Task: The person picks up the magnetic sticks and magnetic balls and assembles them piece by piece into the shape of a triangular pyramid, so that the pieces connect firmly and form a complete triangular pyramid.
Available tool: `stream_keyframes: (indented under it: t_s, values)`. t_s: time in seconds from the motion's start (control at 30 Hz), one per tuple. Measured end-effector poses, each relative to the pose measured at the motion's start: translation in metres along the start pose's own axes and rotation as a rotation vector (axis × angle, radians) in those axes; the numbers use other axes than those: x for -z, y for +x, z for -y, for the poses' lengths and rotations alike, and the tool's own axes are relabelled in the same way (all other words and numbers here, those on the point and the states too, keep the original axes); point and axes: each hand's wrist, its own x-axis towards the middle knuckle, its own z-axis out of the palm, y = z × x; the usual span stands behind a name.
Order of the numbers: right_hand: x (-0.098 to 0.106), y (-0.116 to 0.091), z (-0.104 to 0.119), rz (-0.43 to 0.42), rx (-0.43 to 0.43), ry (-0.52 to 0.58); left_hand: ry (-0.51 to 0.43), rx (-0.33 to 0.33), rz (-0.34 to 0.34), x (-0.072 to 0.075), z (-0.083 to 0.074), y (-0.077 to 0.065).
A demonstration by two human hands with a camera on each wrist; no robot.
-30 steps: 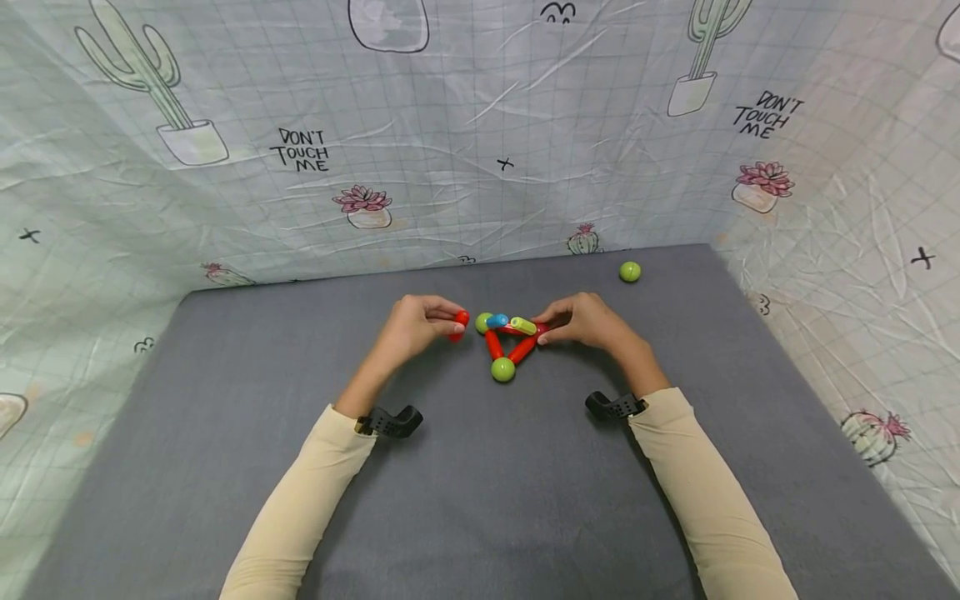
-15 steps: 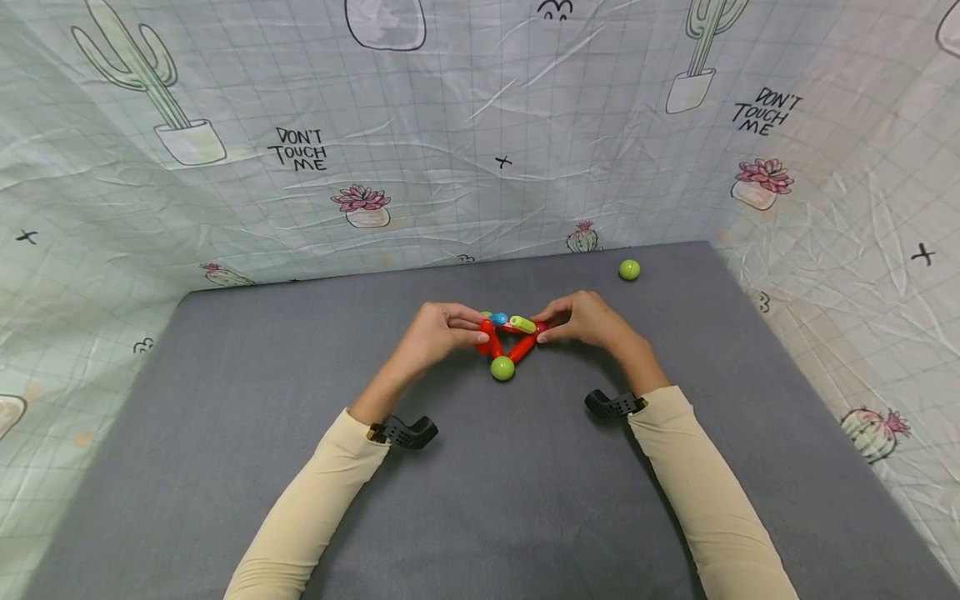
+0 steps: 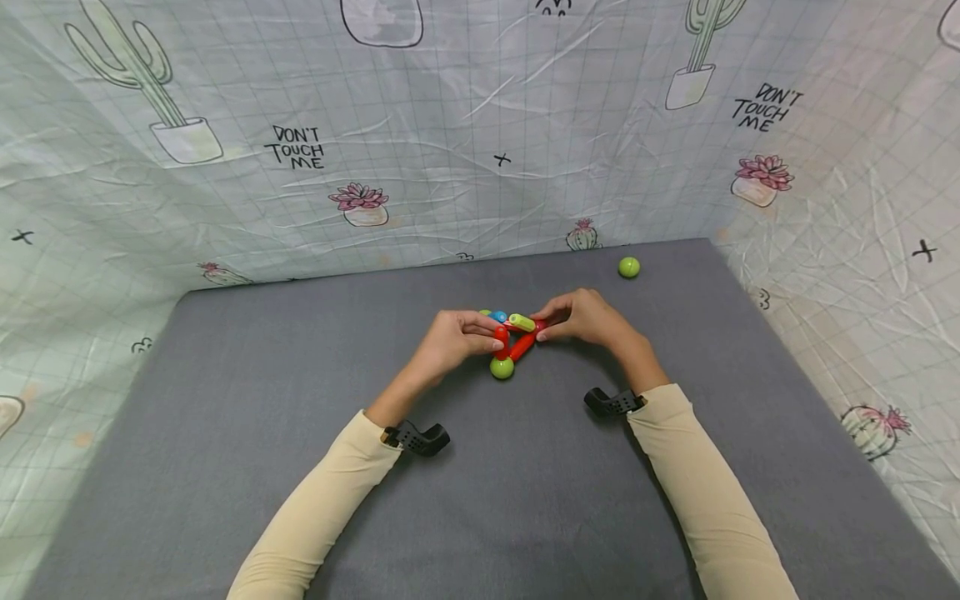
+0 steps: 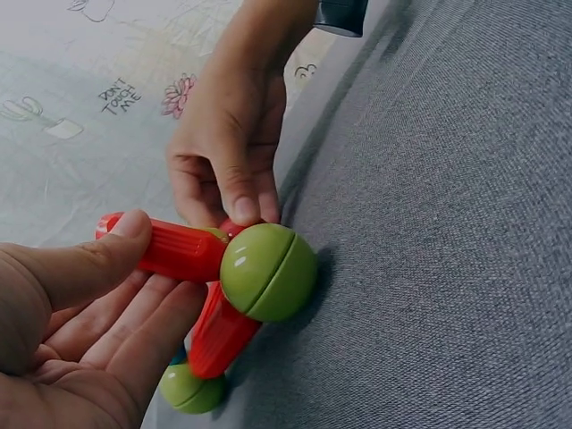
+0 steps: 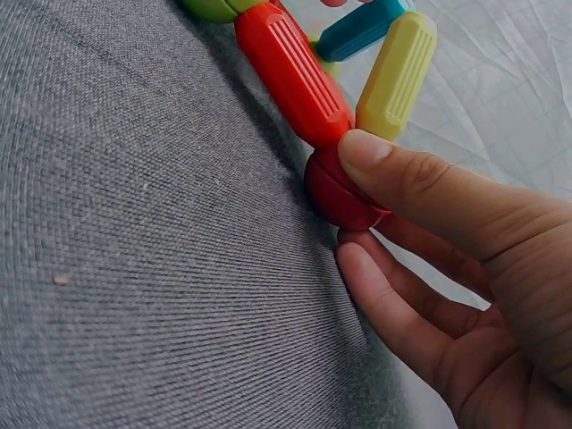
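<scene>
My left hand (image 3: 450, 343) pinches a red magnetic rod (image 4: 174, 248) between thumb and fingers. Its lower end meets the front green ball (image 4: 268, 273), and the rod stands up from it. That ball is one corner of a triangle of red rods (image 5: 293, 73) lying on the table. At the right corner, thumb and fingers of my right hand (image 3: 585, 318) hold a dark red ball (image 5: 338, 189). A yellow-green rod (image 5: 398, 76) rises from this ball. Another green ball (image 4: 192, 391) forms the back left corner, with a blue rod (image 5: 362, 31) on it, partly hidden by my left fingers.
A loose green ball (image 3: 628, 267) lies near the back edge of the grey table (image 3: 525, 500), right of the triangle. Behind and at the sides hangs a printed cloth (image 3: 450, 125) with cactus drawings.
My left hand has moved right and slightly toward me, carrying the red rod from left of the triangle to the front green ball. The right hand keeps its place on the dark red ball.
</scene>
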Motion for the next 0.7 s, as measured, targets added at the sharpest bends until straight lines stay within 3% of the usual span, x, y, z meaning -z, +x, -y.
stream_keyframes:
  t_s: [0.37,0.7]
  values:
    - [0.001,-0.001,0.002,0.013,-0.017,0.014,0.019,-0.027,-0.074,-0.006,0.003,0.001]
    - [0.002,0.000,0.001,0.020,-0.012,0.019,0.195,-0.053,-0.193,-0.013,0.002,0.002]
